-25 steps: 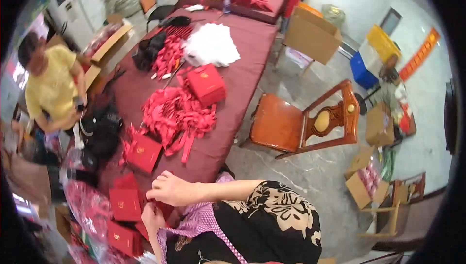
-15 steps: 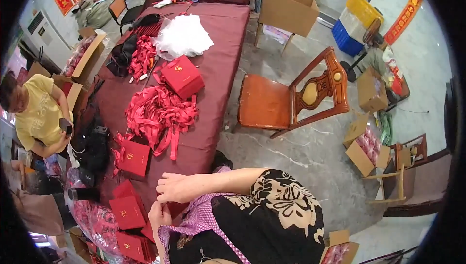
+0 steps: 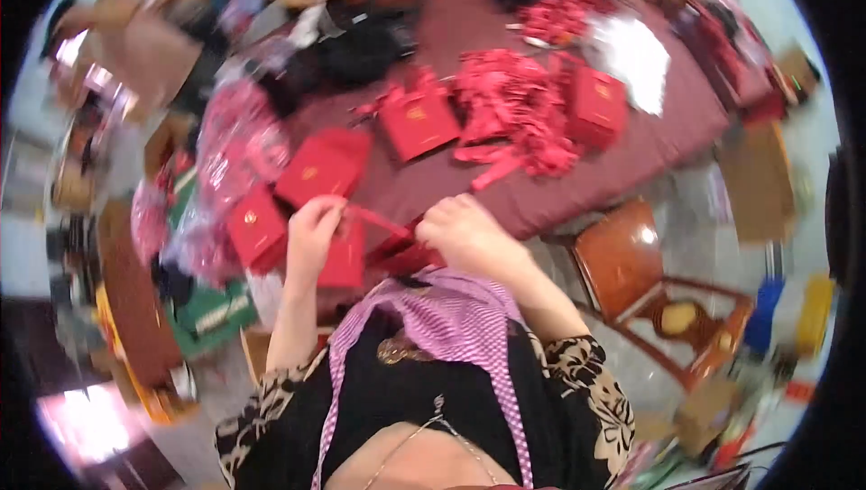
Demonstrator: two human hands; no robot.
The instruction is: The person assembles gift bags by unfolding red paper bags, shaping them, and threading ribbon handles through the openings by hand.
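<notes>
A red ribbon (image 3: 377, 220) runs taut between my two hands. My left hand (image 3: 314, 230) is closed, pinching its left end. My right hand (image 3: 471, 236) has its fingers curled at the other end, beside a dark red item (image 3: 406, 260) partly hidden under it, which looks like a gift box. Close to my left hand lie red gift boxes with gold emblems: one box (image 3: 255, 228) to its left and another box (image 3: 320, 170) just beyond. Farther off stands a red gift box (image 3: 418, 122) with ribbon behind it. The picture is blurred by motion.
A heap of red ribbons (image 3: 519, 116) lies mid-table, beside another red box (image 3: 597, 109) and white sheer material (image 3: 630, 57). Plastic-wrapped pink-red goods (image 3: 236, 143) stand left. A wooden chair (image 3: 622, 260) is at right. Other people are across the table at upper left.
The view has swung round toward the table's left end. My hands, close together before, are now apart with the red ribbon stretched between them.
</notes>
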